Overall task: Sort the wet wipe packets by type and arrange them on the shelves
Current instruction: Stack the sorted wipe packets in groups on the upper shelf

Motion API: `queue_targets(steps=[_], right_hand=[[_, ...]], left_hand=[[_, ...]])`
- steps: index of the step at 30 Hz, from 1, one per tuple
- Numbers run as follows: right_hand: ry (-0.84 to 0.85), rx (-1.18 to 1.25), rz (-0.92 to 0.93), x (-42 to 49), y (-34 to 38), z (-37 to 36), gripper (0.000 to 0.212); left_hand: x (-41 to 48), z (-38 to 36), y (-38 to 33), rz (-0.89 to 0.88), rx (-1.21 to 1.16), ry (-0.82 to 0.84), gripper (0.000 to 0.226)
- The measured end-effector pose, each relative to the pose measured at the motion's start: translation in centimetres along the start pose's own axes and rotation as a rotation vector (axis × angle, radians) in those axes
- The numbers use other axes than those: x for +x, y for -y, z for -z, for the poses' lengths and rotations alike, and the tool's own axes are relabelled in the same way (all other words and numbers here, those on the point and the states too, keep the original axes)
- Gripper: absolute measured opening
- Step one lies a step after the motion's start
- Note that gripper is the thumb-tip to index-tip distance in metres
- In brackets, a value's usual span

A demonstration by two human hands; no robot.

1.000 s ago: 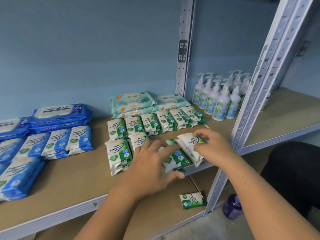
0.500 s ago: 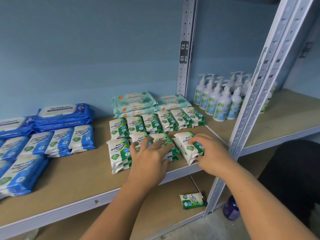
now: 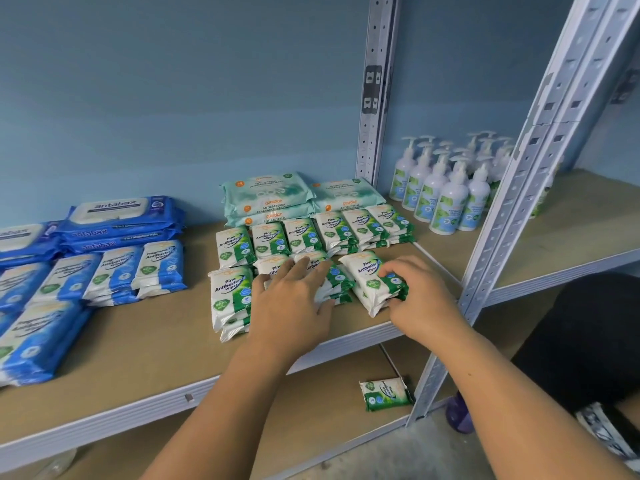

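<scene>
Since a second ago, your left hand [image 3: 294,303] has moved up the shelf [image 3: 145,334]. The green packets that lay crooked there now sit in neat stacks.

Your left hand lies flat on the middle green stack [image 3: 337,282]. Its fingers are straight and spread out, so it presses down and does not grab. Your right hand [image 3: 419,299] curls its fingers round the near end of the right green stack [image 3: 363,271] and holds it. These two stacks sit side by side, near the front edge of the shelf.

One more green stack [image 3: 230,292] sits just left of your left hand. Behind them is a back row of green packets [image 3: 346,226], and teal packs [image 3: 266,192] lie by the wall. Small blue packets [image 3: 159,265] and big blue packs [image 3: 117,216] lie well apart, on the left side of the same shelf. White pump bottles [image 3: 446,199] stand on the right. A lone green packet [image 3: 384,394] lies on the lower shelf [image 3: 311,403].
</scene>
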State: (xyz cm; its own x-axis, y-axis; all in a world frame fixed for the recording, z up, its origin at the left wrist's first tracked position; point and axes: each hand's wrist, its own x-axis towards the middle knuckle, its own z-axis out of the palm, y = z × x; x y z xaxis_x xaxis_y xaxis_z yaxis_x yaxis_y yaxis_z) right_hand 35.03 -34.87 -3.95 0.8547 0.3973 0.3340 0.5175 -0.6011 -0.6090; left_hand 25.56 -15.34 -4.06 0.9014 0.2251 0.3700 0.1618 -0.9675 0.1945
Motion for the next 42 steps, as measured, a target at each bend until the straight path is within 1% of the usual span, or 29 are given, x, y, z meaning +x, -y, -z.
queue_targets(steps=[4,15,23,26,29,32,35,40,42], right_hand=[[-0.027,-0.011,0.000,0.5,-0.2,-1.0,0.047],[-0.072,-0.046,-0.051,2.1,0.8,-2.9,0.048],[-0.113,-0.027,-0.042,2.7,0.7,-4.0,0.051],[-0.127,-0.048,-0.034,2.7,0.6,-4.2,0.054],[-0.101,-0.058,-0.045,2.5,0.7,-4.0,0.056],[-0.078,-0.046,-0.078,2.0,1.1,-3.4,0.064],[-0.071,-0.017,-0.115,1.1,1.6,-2.5,0.074],[-0.072,0.012,-0.146,-1.0,1.1,-0.6,0.075],[-0.101,0.002,-0.180,-2.0,0.7,0.0,0.072]], left_hand=[[0.0,0.0,0.6,0.007,0.000,0.004,0.055],[-0.2,-0.4,0.8,-0.013,0.011,0.011,0.057],[-0.2,-0.5,1.0,-0.025,0.013,0.008,0.057],[-0.1,-0.5,1.0,-0.024,0.016,0.018,0.057],[-0.1,-0.5,0.9,-0.028,0.022,0.027,0.058],[-0.3,-0.3,0.8,-0.033,0.018,0.035,0.058],[-0.7,0.5,0.8,-0.037,-0.073,0.019,0.059],[-2.2,1.8,1.5,-0.092,-0.238,-0.018,0.052],[-3.1,2.2,1.6,-0.108,-0.289,-0.021,0.050]])
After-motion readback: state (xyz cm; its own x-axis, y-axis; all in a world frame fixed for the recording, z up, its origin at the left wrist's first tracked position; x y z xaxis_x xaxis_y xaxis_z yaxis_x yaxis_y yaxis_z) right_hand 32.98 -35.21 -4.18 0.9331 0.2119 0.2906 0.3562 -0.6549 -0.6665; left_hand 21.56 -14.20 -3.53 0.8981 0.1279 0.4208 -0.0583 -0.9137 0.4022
